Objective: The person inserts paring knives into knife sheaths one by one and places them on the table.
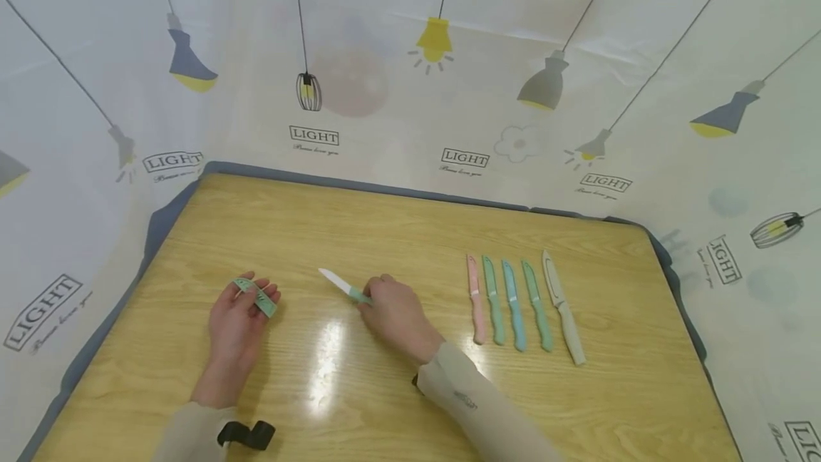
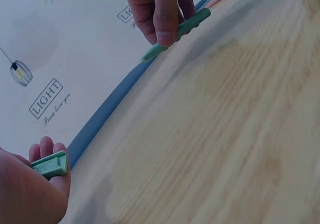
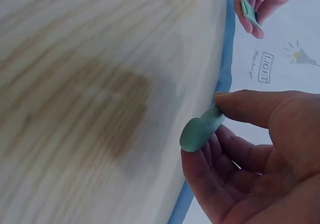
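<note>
Palm up over the left of the table, my left hand (image 1: 234, 323) holds a light green knife sheath (image 1: 264, 301) between thumb and fingers. The open end of the sheath (image 2: 56, 165) shows in the left wrist view. My right hand (image 1: 399, 316) pinches the green handle of a small knife (image 1: 335, 280), whose bare white blade points up and left, toward the left hand's side. Close up in the right wrist view, thumb and fingertips grip the rounded handle (image 3: 197, 134); the blade is hidden there. Knife and sheath are apart.
Right of my right hand lies a row of sheathed knives: a pink knife (image 1: 476, 299), a green knife (image 1: 493, 299), a blue knife (image 1: 514, 305), another green knife (image 1: 537, 305) and a longer cream knife (image 1: 564, 311). Behind the wooden table (image 1: 359, 223) hangs a lamp-patterned cloth (image 1: 385, 120).
</note>
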Tool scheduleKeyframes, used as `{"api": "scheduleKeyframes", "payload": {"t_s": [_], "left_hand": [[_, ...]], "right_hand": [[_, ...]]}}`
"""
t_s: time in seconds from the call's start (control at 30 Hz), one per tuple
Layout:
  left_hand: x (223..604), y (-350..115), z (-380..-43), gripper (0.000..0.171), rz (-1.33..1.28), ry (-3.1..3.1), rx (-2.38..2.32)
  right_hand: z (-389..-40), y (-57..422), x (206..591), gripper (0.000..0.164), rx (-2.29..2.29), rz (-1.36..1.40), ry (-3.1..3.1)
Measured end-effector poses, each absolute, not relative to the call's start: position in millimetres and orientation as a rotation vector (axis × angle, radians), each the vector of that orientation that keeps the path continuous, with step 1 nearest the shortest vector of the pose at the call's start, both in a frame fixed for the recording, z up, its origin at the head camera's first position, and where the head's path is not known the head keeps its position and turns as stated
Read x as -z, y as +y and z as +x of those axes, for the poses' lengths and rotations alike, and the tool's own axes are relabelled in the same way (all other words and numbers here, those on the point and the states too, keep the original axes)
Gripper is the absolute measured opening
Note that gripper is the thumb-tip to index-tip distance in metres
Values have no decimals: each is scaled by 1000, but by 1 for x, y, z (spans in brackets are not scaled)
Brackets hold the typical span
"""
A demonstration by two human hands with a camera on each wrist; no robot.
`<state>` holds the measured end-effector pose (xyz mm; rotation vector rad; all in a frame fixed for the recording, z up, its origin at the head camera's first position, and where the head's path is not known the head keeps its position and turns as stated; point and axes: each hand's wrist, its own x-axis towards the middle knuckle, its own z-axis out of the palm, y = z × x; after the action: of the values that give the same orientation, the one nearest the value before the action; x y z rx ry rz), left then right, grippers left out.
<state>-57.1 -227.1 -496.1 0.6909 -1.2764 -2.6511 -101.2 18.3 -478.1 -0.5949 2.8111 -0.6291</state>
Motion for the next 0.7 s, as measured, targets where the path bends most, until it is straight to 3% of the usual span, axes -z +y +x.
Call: {"api": "scheduleKeyframes", "payload": {"t_s": [0.43,0.7], "left_hand": [[484,-187,-77,36,628,-1372,2734],[475,-152,-90,26,639,-1262,2838]], "right_hand": [[-96,60,465,22,824,-518,2768],[-87,80,456,22,943,-480,2736]]}}
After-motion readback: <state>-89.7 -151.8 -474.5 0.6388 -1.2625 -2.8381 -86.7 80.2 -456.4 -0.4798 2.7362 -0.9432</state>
